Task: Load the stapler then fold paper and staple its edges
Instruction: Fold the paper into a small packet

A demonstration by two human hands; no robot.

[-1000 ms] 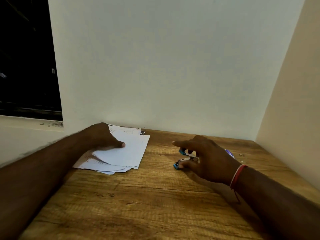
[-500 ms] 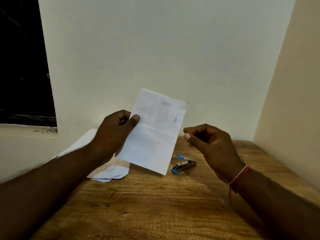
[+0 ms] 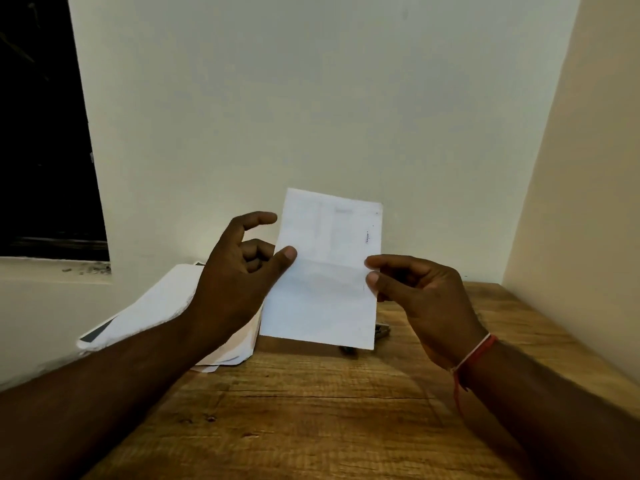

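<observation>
A white sheet of paper (image 3: 327, 271) is held upright above the wooden table (image 3: 311, 410), with a faint crease across its middle. My left hand (image 3: 239, 275) pinches its left edge between thumb and fingers, the index finger raised off the sheet. My right hand (image 3: 422, 296) pinches the right edge at the crease. The stapler (image 3: 382, 330) lies on the table behind the sheet; only a small dark part shows past the sheet's lower right corner.
A loose stack of papers (image 3: 162, 306) lies at the table's back left, partly over the edge by the window sill (image 3: 52, 268). White walls close in behind and on the right.
My left hand lifted one sheet off the stack and brought it to the centre. My right hand let go of the stapler and took the sheet's right edge.
</observation>
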